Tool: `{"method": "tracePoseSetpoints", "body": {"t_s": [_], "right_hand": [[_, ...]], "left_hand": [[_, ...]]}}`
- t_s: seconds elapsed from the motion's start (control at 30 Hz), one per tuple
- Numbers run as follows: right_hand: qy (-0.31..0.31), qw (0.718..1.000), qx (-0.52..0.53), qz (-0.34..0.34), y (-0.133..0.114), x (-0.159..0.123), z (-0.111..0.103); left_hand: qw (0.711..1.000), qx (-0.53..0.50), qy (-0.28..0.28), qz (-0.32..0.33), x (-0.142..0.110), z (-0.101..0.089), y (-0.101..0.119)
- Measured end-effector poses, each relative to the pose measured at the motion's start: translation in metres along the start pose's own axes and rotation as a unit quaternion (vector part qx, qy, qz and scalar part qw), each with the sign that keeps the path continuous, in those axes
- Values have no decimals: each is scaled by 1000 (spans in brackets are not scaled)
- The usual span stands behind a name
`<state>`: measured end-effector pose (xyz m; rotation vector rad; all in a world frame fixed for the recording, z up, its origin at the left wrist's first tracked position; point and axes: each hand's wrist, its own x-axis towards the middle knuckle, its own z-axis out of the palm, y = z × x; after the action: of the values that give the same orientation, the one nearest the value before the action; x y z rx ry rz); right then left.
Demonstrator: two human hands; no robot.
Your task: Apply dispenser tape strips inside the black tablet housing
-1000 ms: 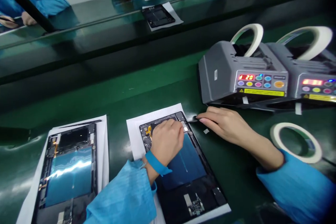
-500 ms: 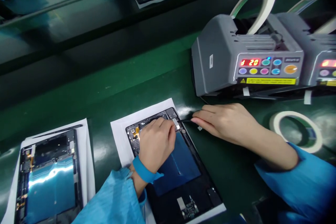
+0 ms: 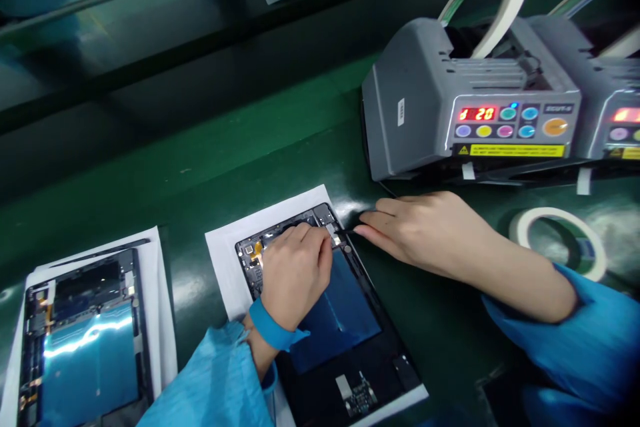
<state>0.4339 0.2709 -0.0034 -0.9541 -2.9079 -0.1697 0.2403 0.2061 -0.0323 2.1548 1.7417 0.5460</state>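
The opened black tablet with its back cover off [image 3: 345, 320] lies flat on a white paper sheet [image 3: 225, 260] in the middle of the bench, long axis running from the near right corner up toward the far left, its camera end pointing away from the person. Inside, a glossy blue rectangular battery panel [image 3: 345, 310] fills the centre, a small circuit board sits at the near end, and an orange flex cable shows at the far end.

The left hand [image 3: 295, 273], a blue wrist strap around it, rests curled on the tablet's far end, fingertips pressed down on a small pale strip of tape [image 3: 333, 232]. The right hand [image 3: 425, 230] lies on the bench just beside the tablet's far right corner, fingers pinched on a thin black pointed tool [image 3: 350, 230] whose tip reaches that same strip.

A second opened tablet on white paper [image 3: 85, 340] lies to the left, well apart. Behind the right hand stands a grey electric tape dispenser with coloured buttons [image 3: 450, 107], with another beside it. A white tape roll [image 3: 560, 240] lies flat near the right forearm. The bench is a shiny dark green mat [image 3: 200, 167].
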Motion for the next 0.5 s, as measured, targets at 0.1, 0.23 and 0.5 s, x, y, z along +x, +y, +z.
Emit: {"method": "tracePoseSetpoints", "body": {"t_s": [0.1,0.23,0.5], "right_hand": [[-14,999,33,11,4,-1,5],[-15,997,70,14,9,-3,8],[58,998,4,0,10,-2,6]], "left_hand": [[1000,1,1,2,0,1,0],[1000,1,-1,0,-1,1,0],[1000,-2,-3,-3,0,0,0]]}}
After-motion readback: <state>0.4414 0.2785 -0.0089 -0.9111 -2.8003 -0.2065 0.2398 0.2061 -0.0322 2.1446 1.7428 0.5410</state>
